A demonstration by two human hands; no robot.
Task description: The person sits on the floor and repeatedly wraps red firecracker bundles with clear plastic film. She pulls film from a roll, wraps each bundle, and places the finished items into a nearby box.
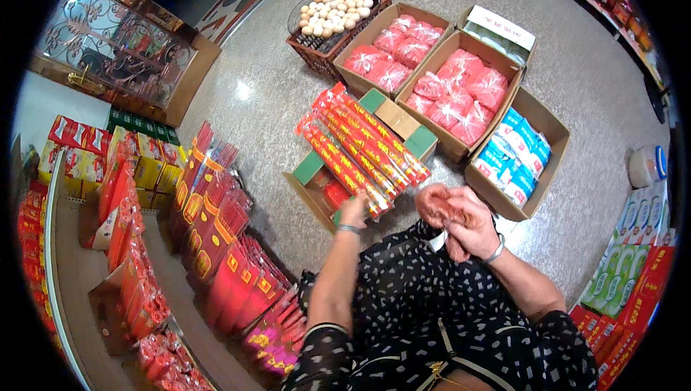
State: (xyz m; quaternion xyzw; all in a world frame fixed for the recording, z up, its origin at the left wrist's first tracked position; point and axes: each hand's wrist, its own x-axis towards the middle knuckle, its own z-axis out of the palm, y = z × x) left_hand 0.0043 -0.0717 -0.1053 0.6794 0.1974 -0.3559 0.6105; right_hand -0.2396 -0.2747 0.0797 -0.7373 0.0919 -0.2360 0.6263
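Note:
My left hand (353,211) is at the lower end of several long red and gold tubes in clear wrap (356,148), which lie side by side across an open cardboard box with green corners (307,168). Its fingers are partly hidden at the tubes' edge, so whether they grip one cannot be told. In my right hand (471,221) is a bunched reddish-brown cloth (433,204), held above my lap. A small white tag (438,241) hangs by the cloth. Something red lies inside the box under the tubes.
Beyond stand cardboard boxes of pink bagged goods (464,94), a box of blue and white packets (513,156) and a crate with a wire basket of eggs (337,10). Shelving with red packets (232,288) is close on the left. Stacked packs (615,280) stand at the right.

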